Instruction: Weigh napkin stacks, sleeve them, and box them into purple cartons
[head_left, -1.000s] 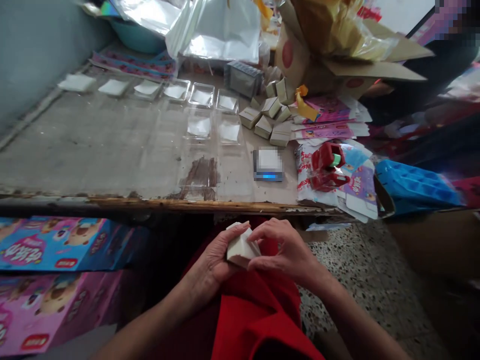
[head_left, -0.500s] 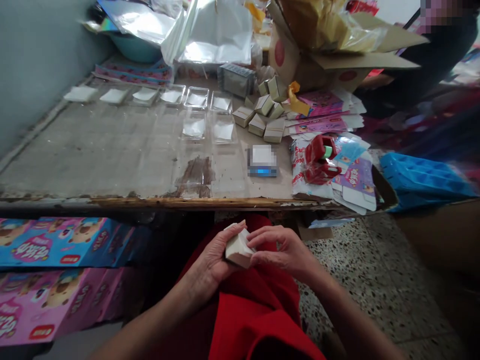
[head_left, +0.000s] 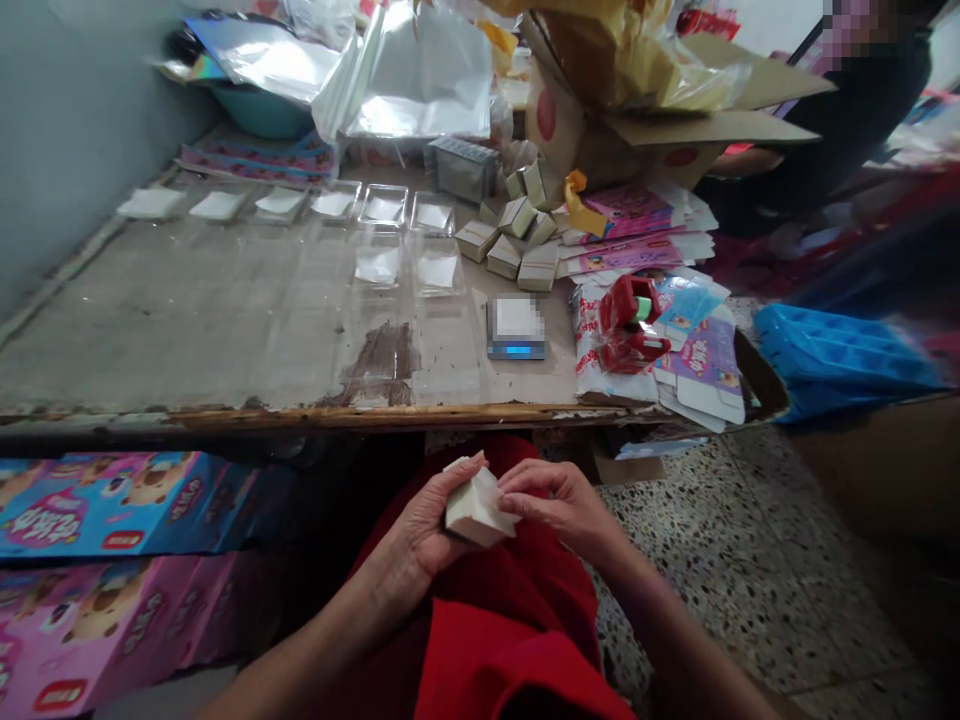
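My left hand (head_left: 426,522) is wrapped round a thick stack of small white paper sheets (head_left: 477,508), held above my lap. From the right, my right hand (head_left: 561,500) pinches the near right corner of the top sheets, which lifts a little off the stack. How many sheets are between its fingers cannot be made out. On the table beyond, clear plastic trays (head_left: 379,268) stand in rows, several of them with white sheets inside. More paper stacks (head_left: 538,267), some with bands round them, lie piled to the right of the trays.
A small scale (head_left: 516,345) and a red tape dispenser (head_left: 634,325) stand near the table's front edge (head_left: 450,412). Flat printed cartons (head_left: 705,370) lie at right, with an open cardboard box (head_left: 570,130) behind. Printed boxes (head_left: 97,505) are stacked below left. A person (head_left: 847,120) is at far right.
My right hand has drawn the corner of the top sheets slightly outward and right. The left hand still holds the stack. The view has shifted a little.
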